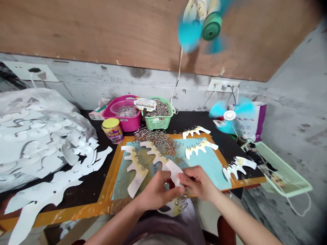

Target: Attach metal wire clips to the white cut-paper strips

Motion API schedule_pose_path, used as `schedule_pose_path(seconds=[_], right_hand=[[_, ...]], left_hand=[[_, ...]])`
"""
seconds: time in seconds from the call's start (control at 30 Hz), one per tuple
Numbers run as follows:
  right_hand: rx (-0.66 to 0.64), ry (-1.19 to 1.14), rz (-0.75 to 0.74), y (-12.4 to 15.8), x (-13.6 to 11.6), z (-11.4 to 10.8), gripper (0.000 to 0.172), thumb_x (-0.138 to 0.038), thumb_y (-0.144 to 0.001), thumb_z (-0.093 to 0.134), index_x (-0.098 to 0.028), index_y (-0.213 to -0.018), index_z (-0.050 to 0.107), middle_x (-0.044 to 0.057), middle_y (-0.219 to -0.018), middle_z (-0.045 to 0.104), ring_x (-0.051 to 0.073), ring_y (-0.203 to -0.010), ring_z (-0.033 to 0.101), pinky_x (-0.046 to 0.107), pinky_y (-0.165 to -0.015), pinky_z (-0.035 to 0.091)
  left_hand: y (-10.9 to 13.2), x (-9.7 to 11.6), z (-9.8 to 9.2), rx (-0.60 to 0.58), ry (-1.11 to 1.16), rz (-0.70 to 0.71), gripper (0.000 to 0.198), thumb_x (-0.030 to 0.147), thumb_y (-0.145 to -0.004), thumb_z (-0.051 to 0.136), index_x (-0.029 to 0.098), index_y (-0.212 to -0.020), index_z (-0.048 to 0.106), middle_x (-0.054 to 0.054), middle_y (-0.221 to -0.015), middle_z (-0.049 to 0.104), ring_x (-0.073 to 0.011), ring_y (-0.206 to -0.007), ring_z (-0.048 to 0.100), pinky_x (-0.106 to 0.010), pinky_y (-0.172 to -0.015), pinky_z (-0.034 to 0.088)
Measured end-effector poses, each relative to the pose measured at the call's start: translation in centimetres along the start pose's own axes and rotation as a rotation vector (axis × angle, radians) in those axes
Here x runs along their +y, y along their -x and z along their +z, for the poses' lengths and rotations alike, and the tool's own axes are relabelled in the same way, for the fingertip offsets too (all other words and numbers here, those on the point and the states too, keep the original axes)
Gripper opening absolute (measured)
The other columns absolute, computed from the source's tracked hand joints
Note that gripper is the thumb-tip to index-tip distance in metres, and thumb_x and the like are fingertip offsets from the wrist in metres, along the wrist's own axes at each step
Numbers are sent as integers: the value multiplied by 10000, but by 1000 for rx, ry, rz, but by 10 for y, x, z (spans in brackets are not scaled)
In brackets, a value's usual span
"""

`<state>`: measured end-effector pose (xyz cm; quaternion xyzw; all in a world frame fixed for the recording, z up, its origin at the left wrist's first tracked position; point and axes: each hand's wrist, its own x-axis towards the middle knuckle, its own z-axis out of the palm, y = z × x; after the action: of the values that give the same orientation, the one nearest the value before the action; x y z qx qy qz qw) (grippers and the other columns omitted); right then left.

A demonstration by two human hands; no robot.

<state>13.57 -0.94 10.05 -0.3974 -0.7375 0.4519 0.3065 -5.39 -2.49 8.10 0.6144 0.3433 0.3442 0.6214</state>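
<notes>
At the table's [93,189] left edge I saw a swollen clear bag [38,136], with loose white cut-outs [51,185] spread towards the front-left corner, presumably to keep them reachable. A yellow-lidded can [112,131] stood to their right, then a pink basket [130,126] and a green basket [157,123] near the back edge; a ring heap [159,141] lay before them, probably tipped out for easy picking. Through my feed, the left hand [159,189] was closed on a white strip [174,169] at the middle of the front edge, seemingly steadying it. The right hand [198,182] met it in a narrow pinch; I couldn't tell whether its fingertips hid a ring. Towards the right edge, ringed strips [200,148] lay spaced apart, perhaps so their yellowish smears wouldn't stick.
</notes>
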Motion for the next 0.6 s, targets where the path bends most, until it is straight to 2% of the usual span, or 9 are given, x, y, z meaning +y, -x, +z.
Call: schedule_pose_path(seconds=[0.07, 0.17, 0.23, 0.3, 0.37, 0.47, 0.53, 0.6], right_hand=[[-17, -123, 30, 2, 0, 5, 588, -571, -942, 491, -191, -515, 352, -49, -513, 284, 78, -476, 260, 256, -459, 162], [-25, -508, 126, 5, 3, 18, 628, -638, -867, 573, -191, -466, 392, -63, -417, 308, 54, -372, 232, 238, -396, 146], [34, -741, 181, 6, 9, 29, 649, -640, -813, 645, -195, -431, 365, -78, -373, 279, 41, -328, 196, 226, -362, 123], [50, -852, 194, 4, 17, 36, 667, -641, -782, 676, -200, -411, 340, -85, -355, 266, 36, -302, 188, 218, -338, 119], [0, -855, 165, 1, 25, 34, 676, -708, -772, 632, -204, -413, 360, -75, -353, 298, 42, -283, 207, 218, -318, 134], [-62, -769, 113, -4, 31, 19, 685, -833, -716, 557, -181, -511, 518, -60, -402, 367, 56, -311, 246, 219, -322, 152], [-50, -575, 103, -5, 27, 8, 639, -792, -728, 599, -166, -603, 563, -60, -473, 380, 58, -381, 261, 212, -364, 153], [-32, -326, 73, -4, 20, 4, 552, -664, -804, 639, -171, -595, 501, -59, -527, 343, 63, -459, 256, 216, -417, 144]], left_hand=[[-1, 4, 1, -80, -7, 48, 434, 540, -855, 625, 136, -700, 596, 4, -635, 476, -101, -583, 412, -216, -530, 367], [-3, 9, 2, -197, 100, 137, 454, 533, -880, 593, 134, -663, 602, -8, -640, 486, -115, -607, 415, -250, -594, 380], [-3, 9, 1, -224, 140, 146, 456, 549, -873, 594, 134, -691, 638, -30, -662, 529, -141, -641, 464, -272, -630, 401], [-2, 7, -2, -230, 137, 140, 450, 544, -878, 591, 133, -711, 663, -45, -679, 556, -162, -673, 503, -283, -652, 412], [-1, 2, -5, -234, 113, 130, 438, 528, -882, 593, 133, -704, 656, -39, -671, 543, -154, -661, 495, -273, -638, 404], [0, -6, -8, -228, 73, 102, 435, 519, -876, 608, 137, -669, 596, 1, -610, 461, -103, -565, 387, -231, -529, 319], [-1, -9, -9, -211, 69, 44, 463, 523, -880, 603, 147, -619, 529, 34, -545, 382, -74, -499, 287, -225, -467, 226], [-2, -9, -9, -213, 72, 7, 500, 535, -885, 589, 157, -581, 471, 48, -518, 331, -64, -482, 231, -235, -458, 177]])
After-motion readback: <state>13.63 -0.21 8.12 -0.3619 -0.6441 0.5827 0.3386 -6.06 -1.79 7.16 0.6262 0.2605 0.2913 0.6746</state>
